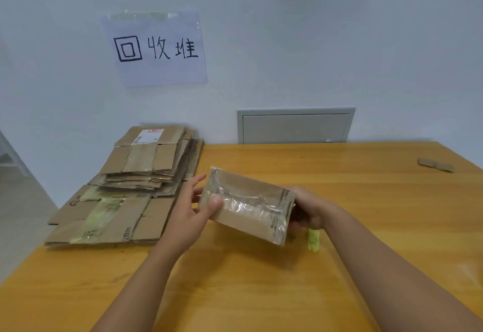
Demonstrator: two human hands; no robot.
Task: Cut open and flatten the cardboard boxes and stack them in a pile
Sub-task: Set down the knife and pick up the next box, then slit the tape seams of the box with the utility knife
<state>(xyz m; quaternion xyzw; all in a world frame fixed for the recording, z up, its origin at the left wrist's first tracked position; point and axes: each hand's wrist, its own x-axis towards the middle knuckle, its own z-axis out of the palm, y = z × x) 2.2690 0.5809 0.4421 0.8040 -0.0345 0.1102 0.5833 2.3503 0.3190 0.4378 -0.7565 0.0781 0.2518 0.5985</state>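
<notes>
A small brown cardboard box (pixel 248 206), wrapped in clear tape, is held above the wooden table (pixel 339 201) at the centre of the head view. My left hand (pixel 193 206) holds its left end, thumb pressed on the top face and fingers spread behind. My right hand (pixel 305 208) grips its right end, mostly hidden behind the box. A pile of flattened cardboard boxes (pixel 136 185) lies at the table's back left, several sheets deep, with yellow-green tape on the lowest sheet.
A yellow-green object (pixel 313 240) lies on the table just under my right hand. A small cardboard scrap (pixel 435 165) sits at the far right. A handwritten paper sign (pixel 156 49) hangs on the wall; a grey panel (pixel 295 126) is behind the table.
</notes>
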